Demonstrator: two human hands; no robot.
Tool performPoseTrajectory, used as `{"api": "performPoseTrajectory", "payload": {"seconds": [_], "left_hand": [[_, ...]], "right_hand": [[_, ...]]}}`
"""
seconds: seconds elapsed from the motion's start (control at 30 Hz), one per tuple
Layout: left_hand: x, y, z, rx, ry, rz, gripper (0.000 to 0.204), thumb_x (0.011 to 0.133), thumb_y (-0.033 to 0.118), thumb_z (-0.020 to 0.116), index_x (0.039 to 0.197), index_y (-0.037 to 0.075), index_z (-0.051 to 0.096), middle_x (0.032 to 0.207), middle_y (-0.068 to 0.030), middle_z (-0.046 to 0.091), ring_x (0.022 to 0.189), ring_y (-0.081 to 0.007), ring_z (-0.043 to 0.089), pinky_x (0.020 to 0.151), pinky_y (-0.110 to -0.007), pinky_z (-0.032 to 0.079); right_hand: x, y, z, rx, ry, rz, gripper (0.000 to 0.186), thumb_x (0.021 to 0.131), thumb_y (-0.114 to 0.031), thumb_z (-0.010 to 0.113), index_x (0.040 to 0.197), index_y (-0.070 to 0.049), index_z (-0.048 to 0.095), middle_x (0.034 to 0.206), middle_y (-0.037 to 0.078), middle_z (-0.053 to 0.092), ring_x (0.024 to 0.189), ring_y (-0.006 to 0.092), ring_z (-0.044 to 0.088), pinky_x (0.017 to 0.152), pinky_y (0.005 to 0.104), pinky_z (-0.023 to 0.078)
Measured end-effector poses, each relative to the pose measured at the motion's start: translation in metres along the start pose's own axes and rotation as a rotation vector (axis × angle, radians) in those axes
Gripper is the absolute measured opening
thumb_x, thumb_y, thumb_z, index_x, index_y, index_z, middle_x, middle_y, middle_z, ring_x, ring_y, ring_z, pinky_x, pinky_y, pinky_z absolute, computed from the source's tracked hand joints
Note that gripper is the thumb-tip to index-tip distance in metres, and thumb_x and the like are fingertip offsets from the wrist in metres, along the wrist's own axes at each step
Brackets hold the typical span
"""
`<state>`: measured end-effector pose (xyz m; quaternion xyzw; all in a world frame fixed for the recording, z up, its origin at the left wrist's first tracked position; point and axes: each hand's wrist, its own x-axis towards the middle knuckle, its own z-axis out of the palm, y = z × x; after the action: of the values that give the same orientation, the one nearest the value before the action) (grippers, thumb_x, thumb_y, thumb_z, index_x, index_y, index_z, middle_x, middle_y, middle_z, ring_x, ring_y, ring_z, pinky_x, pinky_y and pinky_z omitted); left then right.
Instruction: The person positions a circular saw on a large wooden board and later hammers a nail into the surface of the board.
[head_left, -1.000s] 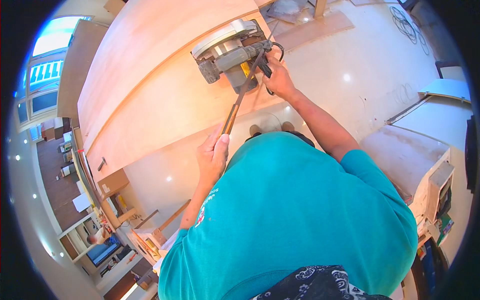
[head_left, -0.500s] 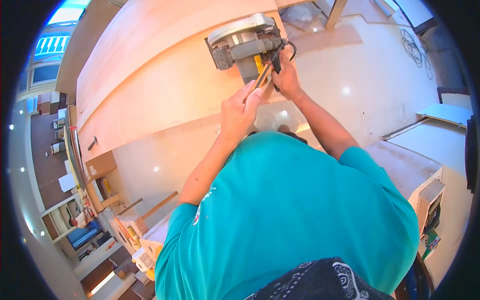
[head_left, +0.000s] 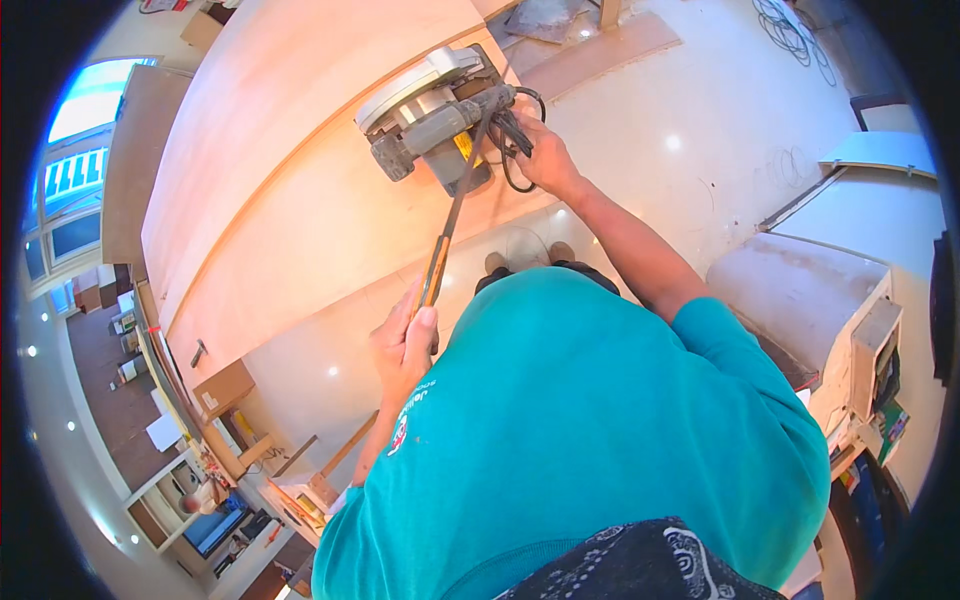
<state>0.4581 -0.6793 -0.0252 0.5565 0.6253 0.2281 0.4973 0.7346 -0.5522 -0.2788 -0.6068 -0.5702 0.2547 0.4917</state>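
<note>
Fingers of your left hand (head_left: 402, 345) are wrapped around the yellow-and-black near end of a long thin strip (head_left: 457, 200), while your right hand's (head_left: 545, 160) fingers close on a dark bunch of cord (head_left: 513, 135). Half a second ago your left hand was close beside the right; now it has drawn back, near and to the left, so more strip spans the gap, apparently giving it a straighter run. The power saw (head_left: 425, 125) rests on the far board (head_left: 290, 220), just left of your right hand.
</note>
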Motion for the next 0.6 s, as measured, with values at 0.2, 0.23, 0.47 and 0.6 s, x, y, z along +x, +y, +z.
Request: {"api": "performPoseTrajectory", "payload": {"seconds": [0.2,0.23,0.47,0.6], "left_hand": [[0.019,-0.014,-0.003,-0.368,0.288,0.529,0.057,0.101,0.036,0.061,0.135,-0.010,0.058,0.066,-0.0049,0.057,0.059,-0.0116,0.054,0.061,-0.030,0.048],[0.023,-0.012,-0.003,-0.369,0.301,0.527,0.057,0.101,0.036,0.061,0.135,-0.010,0.058,0.066,-0.0049,0.057,0.059,-0.0116,0.054,0.061,-0.030,0.048],[0.074,-0.081,-0.036,-0.212,0.822,0.192,0.048,0.103,0.031,0.063,0.132,-0.006,0.060,0.063,0.0014,0.050,0.057,-0.0054,0.044,0.052,-0.024,0.037],[0.112,-0.173,-0.061,0.315,1.048,0.044,0.058,0.099,0.040,0.063,0.130,-0.010,0.062,0.092,-0.0166,0.075,0.079,-0.0289,0.073,0.072,-0.040,0.057]], "right_hand": [[0.002,-0.002,-0.015,0.053,0.007,-0.071,0.031,0.078,0.001,0.070,0.109,-0.002,0.072,0.139,0.023,0.060,0.130,0.0382,0.058,0.109,0.0409,0.048],[0.001,-0.003,-0.020,0.057,-0.003,-0.077,0.031,0.078,0.001,0.070,0.109,-0.002,0.072,0.139,0.023,0.060,0.130,0.0382,0.058,0.109,0.0409,0.048],[0.001,-0.029,-0.094,-0.133,-0.081,-0.139,0.044,0.070,0.014,0.058,0.109,-0.002,0.071,0.148,0.020,0.055,0.112,0.0328,0.068,0.096,0.0384,0.054],[0.007,-0.037,-0.133,-0.278,0.019,-0.139,0.073,0.068,0.018,0.052,0.135,-0.010,0.063,0.154,0.014,0.051,0.100,0.0278,0.072,0.084,0.0326,0.058]]}}
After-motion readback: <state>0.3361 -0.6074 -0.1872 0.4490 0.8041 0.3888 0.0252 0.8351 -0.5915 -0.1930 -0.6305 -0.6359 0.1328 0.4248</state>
